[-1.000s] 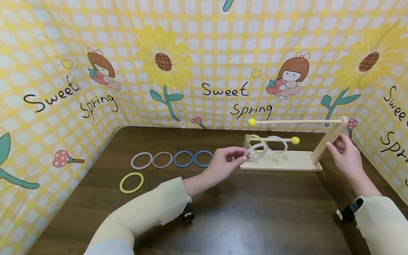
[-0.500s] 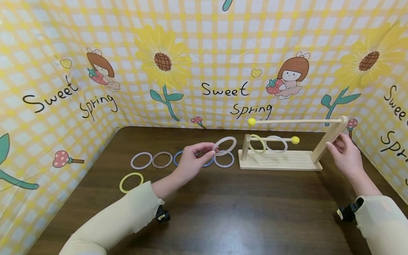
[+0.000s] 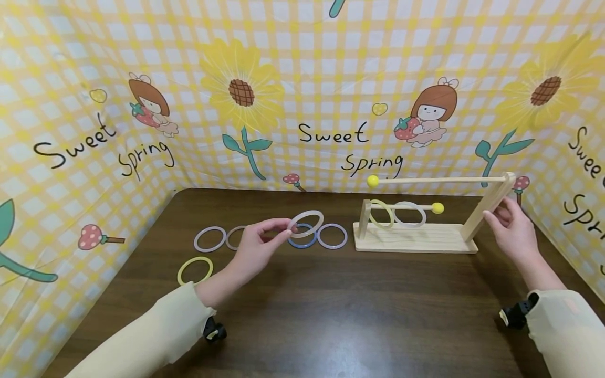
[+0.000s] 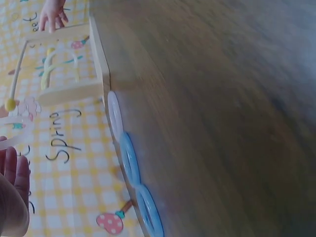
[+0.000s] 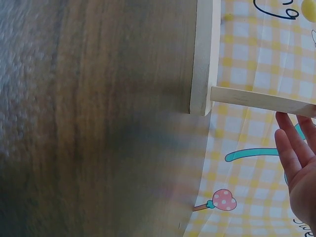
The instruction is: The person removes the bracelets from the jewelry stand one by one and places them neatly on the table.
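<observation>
Yellow ring [image 3: 195,270] — flat on the surface [image 3: 331,315] at near left, apart from the row; unmoved over the last second.

Row of rings, far left to centre — a pale ring [image 3: 209,239], a pinkish ring [image 3: 235,237] partly behind the hand, a blue ring [image 3: 302,239] and a pale ring [image 3: 332,235] just left of the stand. The wrist view shows a second blue ring [image 4: 148,211] in the same row, hidden in the head view by the hand.

Left hand [image 3: 257,248] — pinches a translucent white ring [image 3: 306,223] at its left edge between thumb and fingertips. A second ago this ring was at the left end of the stand; it has since been carried leftward and now hangs tilted in the air above the blue ring, not touching the row. Judged: the ring has been drawn off the stand and is being taken toward the laid-out row, with a place still to be found for it.

Wooden stand [image 3: 416,239] — at far right; a yellow ring [image 3: 382,213] and a whitish ring [image 3: 409,214] hang on its lower peg, both unmoved. Two rings remain to come off.

Right hand [image 3: 512,231] — fingers resting on the slanted post of the stand, steadying it; posture unchanged, gripping nothing else.
</observation>
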